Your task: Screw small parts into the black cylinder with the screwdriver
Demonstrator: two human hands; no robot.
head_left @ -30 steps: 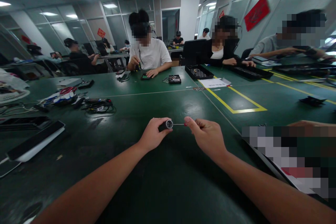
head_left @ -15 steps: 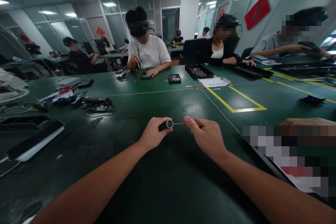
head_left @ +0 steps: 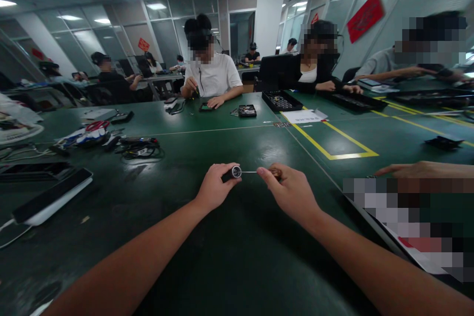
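Note:
My left hand is closed around a short black cylinder, whose round silver-rimmed end faces me. To its right, my right hand grips a screwdriver by a brownish handle, mostly covered by the fingers. The thin metal shaft runs level across the gap between the hands, and its tip meets the silver-rimmed end; whether it touches a screw there I cannot tell. Both hands are raised above the green tabletop.
On the left lie a black-and-white bar, bundled cables and a black tray. A co-worker's hand reaches in at right. Farther off are a white paper, a black box and a person in white.
Both hands have shifted very slightly left with the cylinder and screwdriver. The screwdriver's handle has turned, and its red part no longer shows. The co-worker's hand at right reaches farther left.

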